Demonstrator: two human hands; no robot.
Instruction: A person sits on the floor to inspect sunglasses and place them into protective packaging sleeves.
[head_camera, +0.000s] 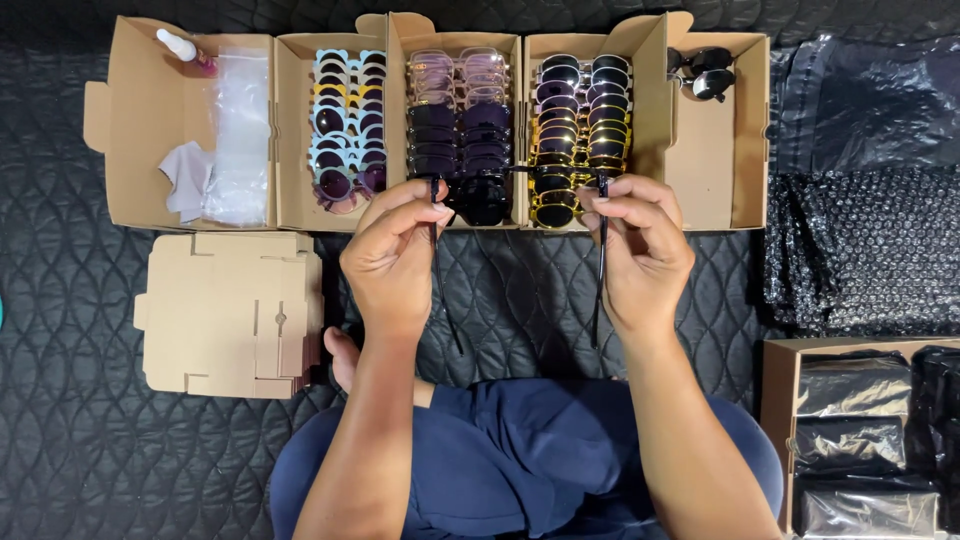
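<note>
Left hand: the left hand (395, 250) pinches one corner of a pair of dark plastic sunglasses with thin black arms (515, 190), thumb and fingers closed on the hinge.
Right hand: the right hand (635, 245) pinches the other corner the same way, fingers shut tight.
Where the glasses are: they hang in the air between the two hands, just above the near edge of the open brown cardboard boxes (440, 130). Both thin arms are open and point down toward the person's lap.
What could break: the arms look thin and bendy. If the hands pull apart too hard, a hinge could snap.
What could drop: only fingertips hold the glasses. A slip could let them fall onto the rows in the boxes and knock them crooked.
What could smudge: fingers near the dark lenses could leave marks.
Beyond the hands: shiny gold-rimmed sunglasses (580, 130) stand in neat rows, next to light blue and yellow round ones (345, 130).
Left of the left hand: a flat stack of folded cardboard (230, 310), stiff and smooth.
Right of the right hand: bumpy bubble wrap (865, 250), soft and crinkly.
Under it all: a black quilted mat (80, 400) with wavy stitches.
</note>
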